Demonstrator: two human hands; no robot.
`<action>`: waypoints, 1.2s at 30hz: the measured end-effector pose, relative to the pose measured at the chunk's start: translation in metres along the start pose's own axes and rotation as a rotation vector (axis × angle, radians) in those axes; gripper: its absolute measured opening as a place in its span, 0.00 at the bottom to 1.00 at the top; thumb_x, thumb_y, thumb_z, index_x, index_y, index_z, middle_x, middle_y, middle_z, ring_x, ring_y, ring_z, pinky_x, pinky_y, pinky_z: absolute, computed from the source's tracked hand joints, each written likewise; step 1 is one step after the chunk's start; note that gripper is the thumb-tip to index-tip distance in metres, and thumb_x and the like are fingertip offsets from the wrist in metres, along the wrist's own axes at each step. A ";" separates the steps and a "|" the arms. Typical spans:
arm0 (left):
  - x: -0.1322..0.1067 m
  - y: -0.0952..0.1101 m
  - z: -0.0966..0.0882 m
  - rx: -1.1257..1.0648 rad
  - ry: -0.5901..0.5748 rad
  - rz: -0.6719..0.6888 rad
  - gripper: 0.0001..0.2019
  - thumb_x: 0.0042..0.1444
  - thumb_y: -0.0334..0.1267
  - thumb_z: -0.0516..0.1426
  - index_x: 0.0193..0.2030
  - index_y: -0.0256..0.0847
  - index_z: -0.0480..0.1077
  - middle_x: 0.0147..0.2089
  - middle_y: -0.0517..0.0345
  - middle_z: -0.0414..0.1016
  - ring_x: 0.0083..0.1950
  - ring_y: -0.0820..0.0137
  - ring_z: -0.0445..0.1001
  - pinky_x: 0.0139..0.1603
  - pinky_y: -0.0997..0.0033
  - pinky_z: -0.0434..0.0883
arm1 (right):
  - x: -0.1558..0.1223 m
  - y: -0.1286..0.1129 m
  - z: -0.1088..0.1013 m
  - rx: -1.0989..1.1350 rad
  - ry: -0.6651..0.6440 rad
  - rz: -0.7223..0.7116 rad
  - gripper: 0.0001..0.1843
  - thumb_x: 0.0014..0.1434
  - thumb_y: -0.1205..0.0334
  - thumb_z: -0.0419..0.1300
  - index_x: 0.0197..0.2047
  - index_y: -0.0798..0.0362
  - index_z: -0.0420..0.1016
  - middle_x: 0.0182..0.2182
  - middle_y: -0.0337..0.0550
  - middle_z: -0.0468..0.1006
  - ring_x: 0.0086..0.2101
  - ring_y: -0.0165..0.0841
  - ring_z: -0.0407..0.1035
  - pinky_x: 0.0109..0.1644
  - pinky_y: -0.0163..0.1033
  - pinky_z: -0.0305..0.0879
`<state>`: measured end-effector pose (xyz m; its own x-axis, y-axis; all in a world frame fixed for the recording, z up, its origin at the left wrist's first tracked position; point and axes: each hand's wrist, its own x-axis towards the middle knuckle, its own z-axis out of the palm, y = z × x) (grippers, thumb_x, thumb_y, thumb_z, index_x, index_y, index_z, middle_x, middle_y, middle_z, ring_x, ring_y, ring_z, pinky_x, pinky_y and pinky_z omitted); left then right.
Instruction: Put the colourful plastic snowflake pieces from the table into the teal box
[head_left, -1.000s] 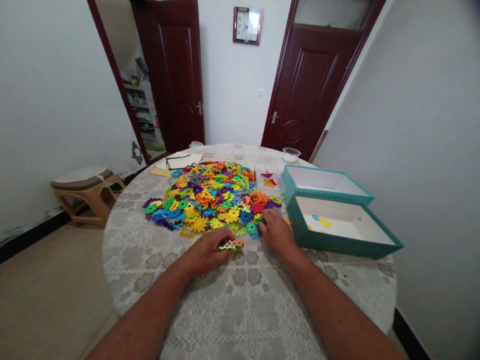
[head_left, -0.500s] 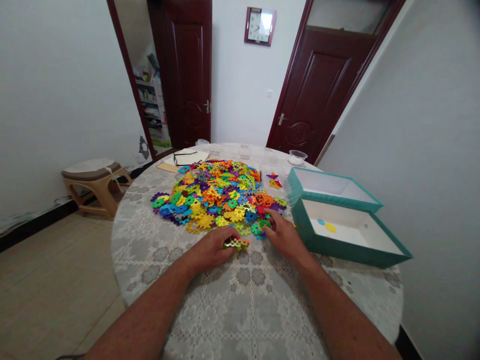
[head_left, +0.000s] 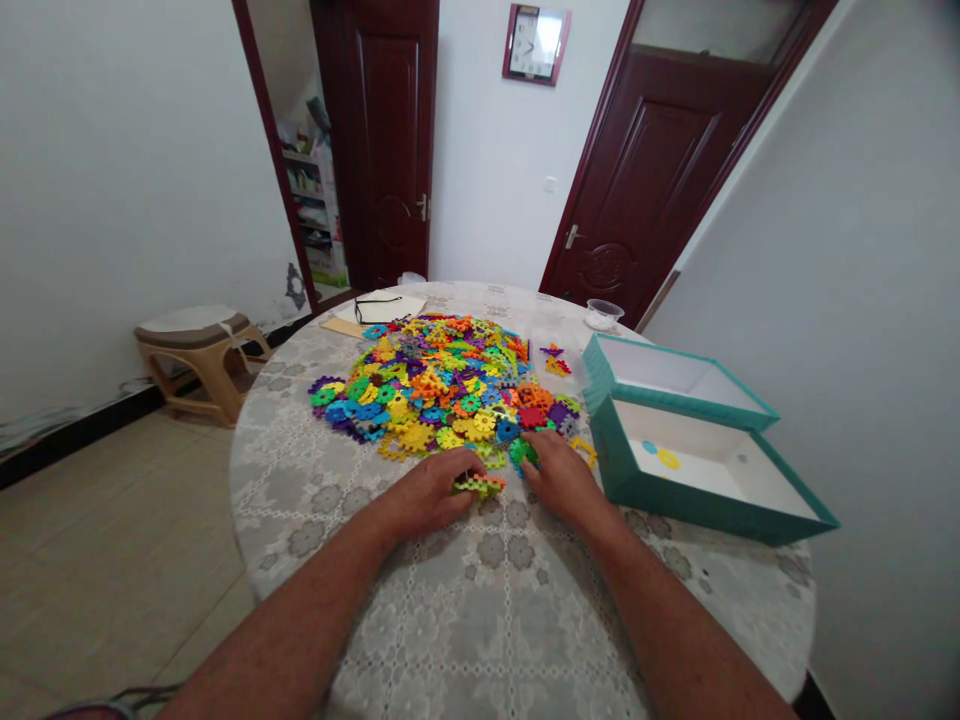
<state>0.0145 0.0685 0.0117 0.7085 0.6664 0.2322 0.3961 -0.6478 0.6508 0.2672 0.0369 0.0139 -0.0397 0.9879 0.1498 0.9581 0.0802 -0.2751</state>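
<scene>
A heap of coloured plastic snowflake pieces (head_left: 442, 385) lies on a round table with a lace-patterned cloth (head_left: 495, 600). My left hand (head_left: 426, 495) rests on the cloth at the heap's near edge, fingers closed on a small joined stack of pieces (head_left: 478, 486), green and orange. My right hand (head_left: 559, 478) is just to the right, its fingertips pinched on a green piece (head_left: 523, 452) at the heap's edge. The two hands are a few centimetres apart.
Two teal boxes with white insides (head_left: 697, 440) stand open at the right. A small clear bowl (head_left: 604, 313), glasses on papers (head_left: 379, 308) and a few loose pieces (head_left: 555, 360) lie at the far side. A stool (head_left: 199, 355) stands left of the table.
My right hand has drawn back a little from the heap toward my left hand, with the green piece in its fingertips. The left hand has kept its stack. The camera has shifted slightly.
</scene>
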 end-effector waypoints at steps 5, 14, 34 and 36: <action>0.000 0.000 0.000 0.005 -0.006 0.007 0.06 0.62 0.33 0.58 0.45 0.42 0.73 0.43 0.58 0.78 0.42 0.67 0.74 0.43 0.70 0.66 | 0.001 -0.001 0.000 -0.004 -0.041 -0.003 0.20 0.66 0.63 0.59 0.60 0.54 0.75 0.56 0.55 0.78 0.55 0.43 0.72 0.56 0.40 0.62; 0.000 0.005 -0.003 0.005 -0.030 -0.016 0.09 0.61 0.32 0.57 0.46 0.43 0.73 0.46 0.58 0.78 0.46 0.67 0.75 0.46 0.70 0.67 | -0.009 0.001 -0.023 0.059 0.192 -0.047 0.07 0.68 0.59 0.57 0.41 0.51 0.74 0.38 0.47 0.79 0.40 0.39 0.72 0.44 0.39 0.61; 0.003 -0.001 0.000 0.009 -0.024 -0.019 0.06 0.64 0.38 0.57 0.45 0.43 0.73 0.42 0.59 0.77 0.42 0.68 0.73 0.43 0.71 0.65 | -0.034 0.050 -0.074 -0.094 0.579 0.022 0.10 0.70 0.61 0.54 0.46 0.53 0.76 0.42 0.52 0.80 0.44 0.42 0.73 0.51 0.45 0.67; 0.003 -0.002 0.000 0.010 -0.021 -0.019 0.06 0.65 0.40 0.58 0.45 0.43 0.74 0.42 0.59 0.77 0.42 0.68 0.73 0.42 0.70 0.64 | -0.032 0.033 -0.063 -0.044 0.394 -0.024 0.09 0.70 0.62 0.55 0.47 0.52 0.76 0.44 0.52 0.79 0.43 0.41 0.73 0.49 0.43 0.67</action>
<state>0.0161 0.0714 0.0110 0.7130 0.6706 0.2046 0.4149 -0.6389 0.6478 0.3180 -0.0008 0.0599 0.0413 0.8587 0.5108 0.9698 0.0887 -0.2274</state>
